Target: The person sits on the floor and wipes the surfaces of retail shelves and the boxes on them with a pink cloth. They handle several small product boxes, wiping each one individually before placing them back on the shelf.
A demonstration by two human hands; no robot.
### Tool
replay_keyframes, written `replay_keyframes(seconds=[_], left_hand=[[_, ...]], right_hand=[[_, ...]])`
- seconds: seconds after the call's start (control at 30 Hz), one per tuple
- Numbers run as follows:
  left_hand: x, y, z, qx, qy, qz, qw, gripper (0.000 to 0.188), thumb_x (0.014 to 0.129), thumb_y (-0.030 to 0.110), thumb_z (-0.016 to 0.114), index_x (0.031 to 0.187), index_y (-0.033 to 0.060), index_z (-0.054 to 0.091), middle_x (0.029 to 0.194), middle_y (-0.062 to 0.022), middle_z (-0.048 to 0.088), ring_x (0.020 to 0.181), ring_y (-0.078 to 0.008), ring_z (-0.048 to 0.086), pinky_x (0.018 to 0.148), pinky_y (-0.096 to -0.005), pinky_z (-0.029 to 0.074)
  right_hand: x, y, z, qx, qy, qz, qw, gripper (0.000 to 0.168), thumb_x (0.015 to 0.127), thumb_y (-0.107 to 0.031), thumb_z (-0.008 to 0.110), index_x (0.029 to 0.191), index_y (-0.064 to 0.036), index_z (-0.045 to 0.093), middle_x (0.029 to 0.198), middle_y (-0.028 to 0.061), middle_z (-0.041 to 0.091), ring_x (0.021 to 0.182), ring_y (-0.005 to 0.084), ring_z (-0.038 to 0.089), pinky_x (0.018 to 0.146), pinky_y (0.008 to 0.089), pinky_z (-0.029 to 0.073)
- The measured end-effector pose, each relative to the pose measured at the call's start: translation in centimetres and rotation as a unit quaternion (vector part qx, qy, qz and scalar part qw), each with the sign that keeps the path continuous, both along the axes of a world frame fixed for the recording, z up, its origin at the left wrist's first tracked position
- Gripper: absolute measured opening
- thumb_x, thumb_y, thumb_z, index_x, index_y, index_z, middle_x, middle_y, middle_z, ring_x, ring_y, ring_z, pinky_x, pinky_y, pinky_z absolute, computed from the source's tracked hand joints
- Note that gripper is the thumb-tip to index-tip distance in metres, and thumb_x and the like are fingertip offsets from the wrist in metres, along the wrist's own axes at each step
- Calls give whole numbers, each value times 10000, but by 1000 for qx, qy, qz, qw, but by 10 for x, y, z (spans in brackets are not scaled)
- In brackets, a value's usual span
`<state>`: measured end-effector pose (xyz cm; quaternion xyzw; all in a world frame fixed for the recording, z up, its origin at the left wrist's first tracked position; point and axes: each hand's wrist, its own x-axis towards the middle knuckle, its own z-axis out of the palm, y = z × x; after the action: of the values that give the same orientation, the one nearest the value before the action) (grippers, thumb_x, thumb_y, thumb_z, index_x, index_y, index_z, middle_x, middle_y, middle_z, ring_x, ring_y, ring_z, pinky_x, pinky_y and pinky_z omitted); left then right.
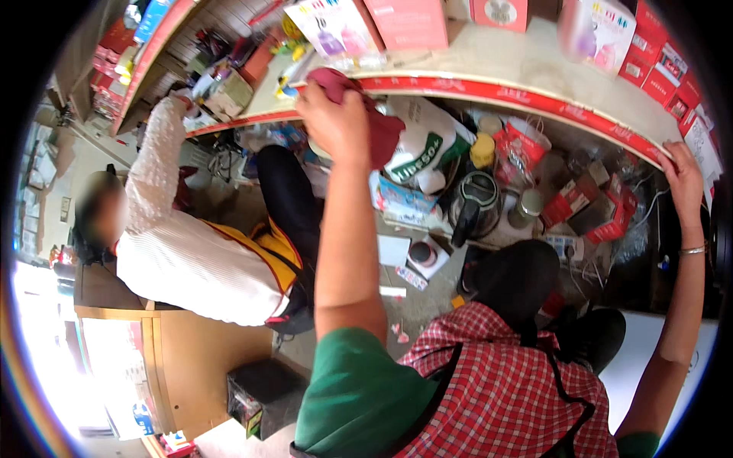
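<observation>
A dark red cloth (387,134) is bunched in my left hand (338,123), at the red-trimmed front edge of a cream shelf (515,54). Part of the cloth rests over that edge, and the rest hangs below it. My right hand (684,172) grips the same shelf's edge at its far right end. Cartons stand on the shelf above my hands, among them a pink box (408,26) and a white printed box (335,28). Beneath the shelf, near the cloth, is a white and green plastic bag (418,134) bearing print.
Under the shelf are a glass electric kettle (475,203), a lidded jar (525,207), opened red boxes (610,212) and loose cables. To my left a co-worker (194,269) crouches, one arm reaching to a cluttered shelf. A black box (266,395) stands behind, beside a wooden cabinet (212,366).
</observation>
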<state>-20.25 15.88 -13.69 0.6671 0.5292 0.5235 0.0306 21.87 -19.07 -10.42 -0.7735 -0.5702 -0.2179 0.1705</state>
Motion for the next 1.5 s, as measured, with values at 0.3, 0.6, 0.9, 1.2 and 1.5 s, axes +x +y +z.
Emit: replay_keyframes(seconds=[0.3, 0.6, 0.9, 1.2, 1.5], left_hand=[[122, -127, -34, 84, 34, -238, 967, 643, 686, 114, 649, 1241, -47, 367, 1166, -243, 460, 987, -399, 506, 802, -427, 479], [66, -68, -30, 271, 281, -234, 890, 419, 681, 139, 584, 1099, 131, 560, 1135, -31, 563, 853, -242, 553, 614, -310, 531], [-33, 17, -32, 174, 353, -116, 912, 612, 641, 164, 695, 1212, 139, 477, 1192, -54, 500, 981, -293, 509, 730, -374, 521], [-63, 23, 2, 82, 55, 34, 995, 505, 693, 150, 644, 1181, 83, 533, 1203, -156, 482, 977, -344, 561, 805, -416, 474], [53, -49, -9, 133, -1, -163, 978, 492, 667, -16, 605, 1150, 9, 520, 1169, -178, 520, 1108, -349, 483, 962, -412, 379]], right_hand=[[-17, 7, 4, 54, 11, 16, 998, 192, 787, -111, 661, 893, 20, 571, 843, 125, 555, 791, 285, 571, 705, 316, 450], [-22, 6, 7, 66, -3, 18, 998, 172, 757, -100, 670, 846, 10, 573, 813, 120, 553, 759, 295, 564, 678, 334, 451], [-36, 8, 12, 80, -16, 28, 996, 173, 739, -103, 684, 824, 7, 581, 782, 110, 551, 723, 284, 565, 640, 343, 452], [-36, 6, 11, 103, -18, 21, 994, 210, 722, -145, 705, 794, 0, 572, 770, 115, 541, 713, 301, 561, 629, 355, 445], [-34, 6, 7, 113, -12, 14, 993, 197, 698, -130, 703, 795, -11, 581, 760, 115, 531, 725, 301, 557, 635, 360, 443]])
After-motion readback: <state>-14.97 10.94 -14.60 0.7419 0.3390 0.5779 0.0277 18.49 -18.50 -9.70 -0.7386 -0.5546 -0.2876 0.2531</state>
